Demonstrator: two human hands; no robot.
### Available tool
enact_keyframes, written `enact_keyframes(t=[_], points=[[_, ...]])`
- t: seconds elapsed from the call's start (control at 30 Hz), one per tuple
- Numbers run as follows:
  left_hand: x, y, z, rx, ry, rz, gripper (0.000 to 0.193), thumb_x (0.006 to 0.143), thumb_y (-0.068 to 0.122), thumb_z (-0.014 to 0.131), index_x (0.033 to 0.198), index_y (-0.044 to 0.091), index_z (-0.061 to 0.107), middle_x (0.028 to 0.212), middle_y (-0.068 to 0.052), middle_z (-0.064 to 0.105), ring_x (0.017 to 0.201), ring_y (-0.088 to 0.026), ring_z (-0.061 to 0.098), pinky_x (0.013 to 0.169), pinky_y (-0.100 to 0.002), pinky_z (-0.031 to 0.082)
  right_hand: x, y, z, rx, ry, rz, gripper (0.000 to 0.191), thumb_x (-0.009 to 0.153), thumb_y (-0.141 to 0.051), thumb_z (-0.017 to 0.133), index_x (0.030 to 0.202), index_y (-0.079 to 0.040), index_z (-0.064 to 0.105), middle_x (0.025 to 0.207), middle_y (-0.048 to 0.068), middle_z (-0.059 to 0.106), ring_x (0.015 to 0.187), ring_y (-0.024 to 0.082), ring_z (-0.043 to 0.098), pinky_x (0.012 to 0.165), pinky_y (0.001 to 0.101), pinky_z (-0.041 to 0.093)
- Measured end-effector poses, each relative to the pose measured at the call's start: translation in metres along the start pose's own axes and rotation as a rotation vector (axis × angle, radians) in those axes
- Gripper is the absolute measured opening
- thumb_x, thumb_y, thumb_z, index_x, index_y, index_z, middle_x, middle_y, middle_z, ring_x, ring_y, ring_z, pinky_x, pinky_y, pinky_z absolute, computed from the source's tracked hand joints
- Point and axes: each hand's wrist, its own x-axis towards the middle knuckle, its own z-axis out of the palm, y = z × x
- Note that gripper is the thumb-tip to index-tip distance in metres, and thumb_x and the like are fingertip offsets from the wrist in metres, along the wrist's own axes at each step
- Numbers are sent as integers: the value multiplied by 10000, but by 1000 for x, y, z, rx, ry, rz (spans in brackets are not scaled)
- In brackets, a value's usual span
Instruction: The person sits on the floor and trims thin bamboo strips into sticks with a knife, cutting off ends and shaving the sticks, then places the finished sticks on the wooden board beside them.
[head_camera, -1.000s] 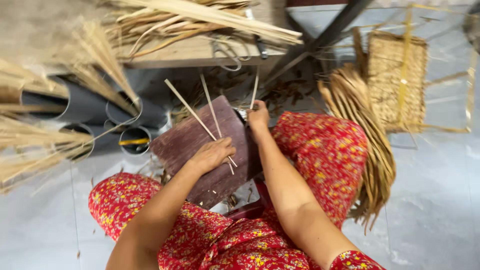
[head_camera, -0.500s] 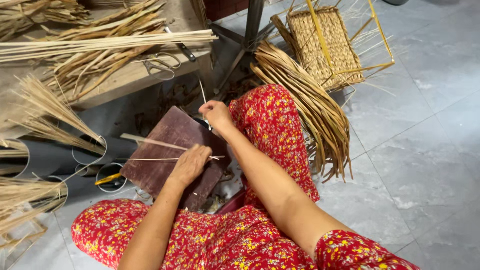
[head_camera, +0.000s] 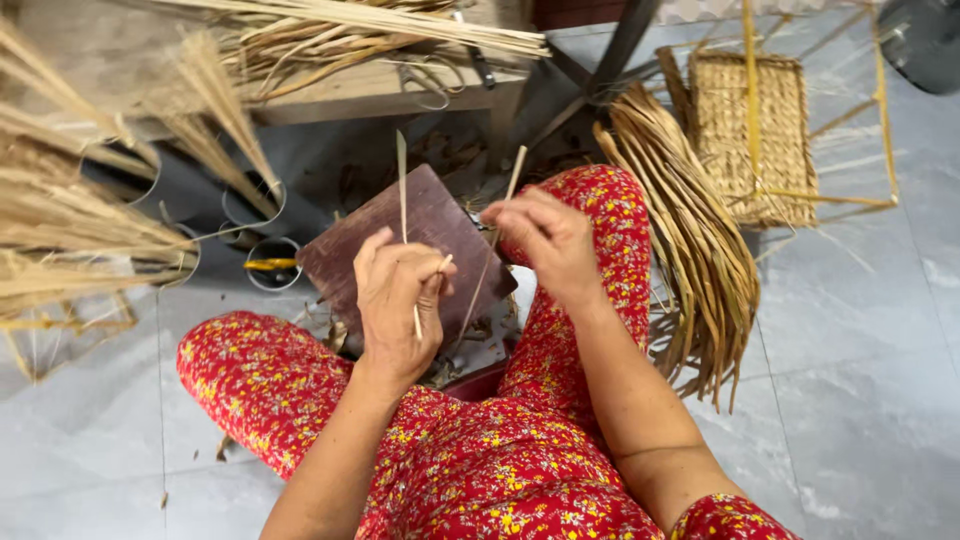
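A seated person's left hand (head_camera: 395, 300) pinches a thin pale straw strip (head_camera: 402, 190) over a dark reddish-brown square board (head_camera: 440, 225). The right hand (head_camera: 545, 240) closes its grip on a second pale strip (head_camera: 512, 175), beside a bundle of tan reeds (head_camera: 690, 240).

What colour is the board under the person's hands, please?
Dark reddish-brown board, clearest in the head view.

Head view, steeply downward, close
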Motion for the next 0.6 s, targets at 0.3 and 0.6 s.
enact_keyframes(t=[0.3, 0.6], points=[[-8, 11, -17, -264, 137, -394, 190, 1076, 175, 654, 1196, 31, 688, 921, -17, 639, 808, -97, 609, 729, -228, 501, 17, -12, 42, 42, -391, -316, 114, 986, -114, 696, 1047, -22, 719, 962, 34, 696, 868, 107, 664, 776, 280, 540], [-5, -81, 37, -966, 423, -935, 245, 1086, 263, 558, 1171, 56, 657, 761, 51, 494, 519, -12, 344, 442, -196, 259, 84, 120, 108, 437, -159, 198, 184, 1040, -172, 624, 1028, -13, 716, 847, -7, 670, 712, 58, 589, 644, 219, 482]])
